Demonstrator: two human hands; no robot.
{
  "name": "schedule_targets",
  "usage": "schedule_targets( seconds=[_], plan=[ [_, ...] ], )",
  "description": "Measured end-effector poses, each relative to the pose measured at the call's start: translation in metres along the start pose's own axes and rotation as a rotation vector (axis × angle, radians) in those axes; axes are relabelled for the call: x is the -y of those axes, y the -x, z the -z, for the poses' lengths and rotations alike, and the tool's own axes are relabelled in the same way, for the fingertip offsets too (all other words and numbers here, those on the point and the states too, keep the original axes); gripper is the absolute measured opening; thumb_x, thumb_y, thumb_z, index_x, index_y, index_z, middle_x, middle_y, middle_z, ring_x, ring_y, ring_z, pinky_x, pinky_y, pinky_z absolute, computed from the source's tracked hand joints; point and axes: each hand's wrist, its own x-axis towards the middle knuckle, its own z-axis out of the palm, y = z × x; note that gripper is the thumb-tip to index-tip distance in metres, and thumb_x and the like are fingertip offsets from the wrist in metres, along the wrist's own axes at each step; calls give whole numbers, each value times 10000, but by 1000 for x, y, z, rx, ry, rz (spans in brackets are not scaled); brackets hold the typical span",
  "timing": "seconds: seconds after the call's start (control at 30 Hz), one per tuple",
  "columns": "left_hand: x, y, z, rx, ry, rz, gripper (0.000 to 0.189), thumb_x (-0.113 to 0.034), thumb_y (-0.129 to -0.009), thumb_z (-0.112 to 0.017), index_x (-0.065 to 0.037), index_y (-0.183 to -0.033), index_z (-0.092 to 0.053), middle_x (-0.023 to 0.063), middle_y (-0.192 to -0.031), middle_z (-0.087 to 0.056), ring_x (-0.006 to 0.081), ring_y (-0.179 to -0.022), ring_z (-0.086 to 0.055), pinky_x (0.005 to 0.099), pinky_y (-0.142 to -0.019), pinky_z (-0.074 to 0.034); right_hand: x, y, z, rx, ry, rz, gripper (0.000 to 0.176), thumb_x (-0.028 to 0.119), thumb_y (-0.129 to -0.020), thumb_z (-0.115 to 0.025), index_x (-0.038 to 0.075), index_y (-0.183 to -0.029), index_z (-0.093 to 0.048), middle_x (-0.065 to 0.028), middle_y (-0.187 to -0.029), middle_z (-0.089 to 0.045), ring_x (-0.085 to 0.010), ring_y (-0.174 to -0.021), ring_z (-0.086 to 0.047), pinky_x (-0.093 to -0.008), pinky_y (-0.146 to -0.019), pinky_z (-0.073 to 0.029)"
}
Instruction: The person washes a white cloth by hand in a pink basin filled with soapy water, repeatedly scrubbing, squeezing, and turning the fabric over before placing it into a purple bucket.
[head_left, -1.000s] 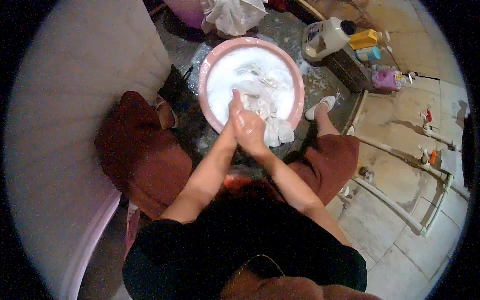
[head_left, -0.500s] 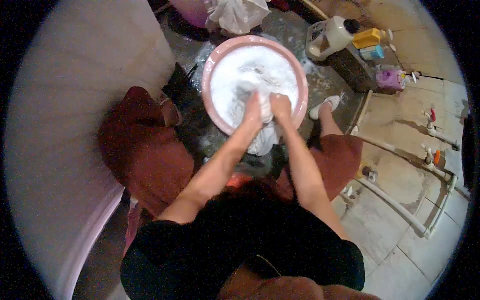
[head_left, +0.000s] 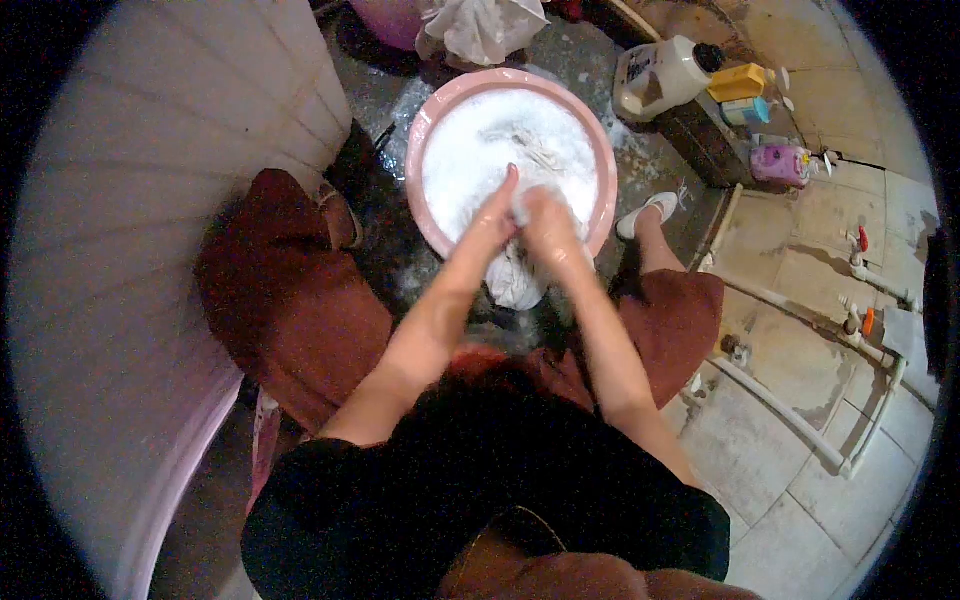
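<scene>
A pink basin (head_left: 424, 212) full of white suds (head_left: 465, 140) stands on the floor in front of me. Over its near rim hangs a wet white cloth (head_left: 517, 282), and more pale fabric (head_left: 535, 150) shows among the foam. My left hand (head_left: 494, 215) is closed on the cloth with the thumb pointing up. Pressed close beside it, my right hand (head_left: 548, 230) is closed on the cloth too, slightly blurred. Foam clings between the two hands, and the cloth inside the grips is mostly hidden.
At the upper right stand a large white jug (head_left: 660, 80), a yellow bottle (head_left: 738, 83), a blue-and-white container (head_left: 744, 110) and a purple bottle (head_left: 780, 164). Pipes (head_left: 790, 412) with taps run along the tiled right wall. A whitish bag (head_left: 480, 30) lies beyond the basin.
My hands have drawn together; the right hand has moved left and turned over the cloth, and the left thumb now sticks up. Less cloth shows between them.
</scene>
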Motion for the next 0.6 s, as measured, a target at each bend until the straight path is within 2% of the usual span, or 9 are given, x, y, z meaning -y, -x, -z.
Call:
schedule_targets(
  seconds=[0.13,0.23,0.27,0.33,0.4,0.47,0.5,0.53,0.6],
  plan=[
    [-28,22,8,257,169,368,432,-395,-873,-498,-9,-1065,-538,115,-954,-604,258,-892,-563,414,-850,-435,68,49,-35,-113,-62,174,211,206,-838,-475,29,-826,-588,-227,-751,-592,-381,-716,-579,-437,-639,-451],
    [18,-9,-1,70,129,122,423,-362,-906,-428,-5,-1113,-519,124,-1004,-586,259,-916,-547,383,-882,-409,5,19,-67,-388,-124,117,217,220,-820,-493,45,-740,-592,-169,-706,-608,-340,-673,-594,-422,-592,-450],
    [35,-16,0,-1,115,40,421,-352,-917,-404,-4,-1129,-513,127,-1021,-580,259,-924,-541,373,-892,-401,-38,-8,-65,-324,-264,-55,177,207,-775,-545,46,-719,-591,-173,-685,-593,-315,-641,-589,-443,-624,-451],
    [43,-14,-7,-124,84,-128,422,-330,-939,-357,-1,-1160,-501,133,-1054,-567,259,-941,-530,352,-914,-383,-32,-17,-48,-48,264,-139,232,246,-796,-537,37,-704,-579,-171,-690,-589,-335,-648,-573,-441,-642,-445],
    [38,-27,29,-26,66,-206,453,-372,-932,-368,-4,-1169,-484,131,-1020,-578,245,-942,-525,354,-892,-403,-12,-2,-60,-553,-334,-138,269,262,-811,-526,33,-677,-571,-168,-664,-575,-358,-675,-573,-447,-648,-441],
    [50,-79,92,142,71,-28,424,-360,-906,-448,-5,-1129,-511,117,-976,-594,229,-882,-554,348,-793,-462,41,32,-50,-516,-283,-35,300,264,-840,-484,34,-674,-581,-178,-680,-587,-372,-706,-581,-460,-643,-439],
    [6,37,13,259,500,-31,391,-318,-895,-482,2,-1118,-514,105,-953,-602,219,-875,-563,344,-777,-471,56,39,-49,-451,-279,30,273,235,-823,-502,17,-685,-593,-199,-693,-593,-384,-684,-577,-450,-633,-444],
    [12,31,13,260,494,-30,391,-318,-895,-482,2,-1118,-514,105,-953,-602,219,-875,-563,344,-777,-471,61,42,-49,-385,-277,95,248,207,-806,-521,1,-695,-605,-221,-707,-599,-396,-662,-573,-440,-624,-449],
    [36,18,20,105,-473,-631,377,-296,-900,-470,12,-1113,-518,107,-968,-599,231,-866,-572,347,-793,-464,-19,-10,-78,-354,-194,-85,316,260,-806,-515,-12,-675,-610,-220,-655,-591,-381,-604,-576,-444,-602,-451]
  ],
)
